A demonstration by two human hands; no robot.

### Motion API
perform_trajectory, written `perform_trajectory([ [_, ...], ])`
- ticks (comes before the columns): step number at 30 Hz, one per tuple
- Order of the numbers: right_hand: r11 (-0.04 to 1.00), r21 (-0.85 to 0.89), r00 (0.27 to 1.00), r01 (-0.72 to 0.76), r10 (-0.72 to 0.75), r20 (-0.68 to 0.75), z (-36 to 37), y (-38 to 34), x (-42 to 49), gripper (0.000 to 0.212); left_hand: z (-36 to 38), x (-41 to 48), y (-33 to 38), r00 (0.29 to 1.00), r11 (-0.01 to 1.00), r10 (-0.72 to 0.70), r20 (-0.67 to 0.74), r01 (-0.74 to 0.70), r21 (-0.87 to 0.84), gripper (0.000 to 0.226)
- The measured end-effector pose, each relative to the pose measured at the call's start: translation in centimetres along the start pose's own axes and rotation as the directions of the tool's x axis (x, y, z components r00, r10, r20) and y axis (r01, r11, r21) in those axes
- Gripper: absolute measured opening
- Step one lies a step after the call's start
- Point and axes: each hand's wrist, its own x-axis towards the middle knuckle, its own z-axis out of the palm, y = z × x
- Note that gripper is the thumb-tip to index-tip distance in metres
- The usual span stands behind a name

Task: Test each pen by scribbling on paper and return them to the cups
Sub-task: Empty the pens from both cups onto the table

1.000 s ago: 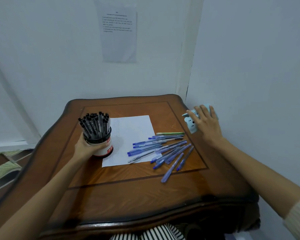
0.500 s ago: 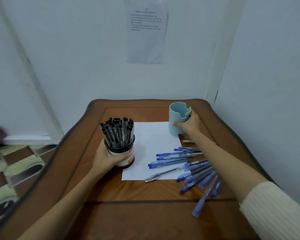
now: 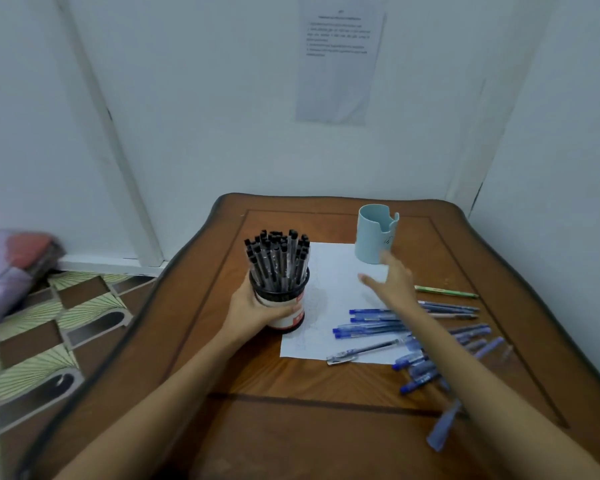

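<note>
My left hand point(image 3: 253, 311) grips a white and red cup point(image 3: 284, 315) packed with several black-capped pens point(image 3: 278, 259), standing on the wooden table point(image 3: 222, 420). A sheet of white paper point(image 3: 329, 282) with faint scribbles lies beside it. An empty light blue cup point(image 3: 376, 238) stands upright at the paper's far right corner. My right hand point(image 3: 392, 284) hovers open just in front of the blue cup, not touching it. Several blue pens point(image 3: 374, 329) lie scattered on the paper's right edge and on the table under my right forearm. A green pen point(image 3: 445, 291) lies behind them.
Walls close the table in at the back and right. A printed sheet point(image 3: 336, 60) is taped to the back wall. Patterned floor tiles point(image 3: 49, 341) and a purple bundle point(image 3: 7, 271) show at the left, below the table's curved edge.
My right hand stood the blue cup upright at the paper's corner, let go of it and drew back open. My left hand kept gripping the black pen cup. The view panned left.
</note>
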Motion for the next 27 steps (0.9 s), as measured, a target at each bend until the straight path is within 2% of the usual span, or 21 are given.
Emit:
perform_trajectory([
  [2,0.968,-0.198,0.981,0.156,-0.129,0.143,0.0,-0.4,-4.9,0.058,-0.1,-0.1,0.8,0.999,0.999,-0.032,0.0,0.032,0.012,0.072],
  [3,0.942,-0.274,0.97,0.196,-0.146,0.192,0.2,-0.5,-6.9,0.061,-0.2,-0.2,1.2,0.999,0.999,-0.038,-0.005,0.038,0.022,0.074],
  [6,0.85,-0.463,0.951,0.249,-0.124,0.285,1.0,-0.3,-10.8,0.091,-0.7,-0.2,2.6,0.999,0.995,-0.03,-0.039,0.034,0.098,0.083],
  [8,0.793,-0.541,0.946,0.281,-0.134,0.295,1.4,0.5,-11.5,0.12,-1.9,-0.2,3.6,0.999,0.978,0.021,-0.039,-0.012,0.207,0.087],
  [10,0.763,-0.579,0.95,0.287,-0.151,0.273,1.4,1.1,-11.4,0.133,-3.7,-0.2,4.3,0.996,0.932,0.092,-0.003,-0.085,0.352,0.089],
  [13,0.753,-0.587,0.948,0.298,-0.163,0.273,1.3,1.2,-11.3,0.135,-6.8,-0.8,4.6,0.988,0.786,0.132,0.083,-0.156,0.599,0.098],
  [16,0.744,-0.597,0.948,0.3,-0.163,0.274,1.4,1.0,-11.5,0.131,-8.7,-1.8,4.8,0.978,0.517,0.104,0.183,-0.21,0.829,0.106],
  [20,0.745,-0.599,0.95,0.294,-0.157,0.271,1.3,0.8,-11.7,0.104,-9.9,-2.6,4.4,0.931,0.185,0.225,0.287,-0.33,0.926,0.088],
  [22,0.747,-0.599,0.95,0.29,-0.147,0.277,1.4,0.8,-11.7,0.103,-10.5,-2.5,4.2,0.909,0.124,0.278,0.31,-0.354,0.927,0.09],
  [27,0.739,-0.607,0.95,0.293,-0.15,0.275,1.5,0.9,-11.5,0.115,-11.6,-2.2,3.9,0.858,0.089,0.33,0.393,-0.443,0.892,0.093],
])
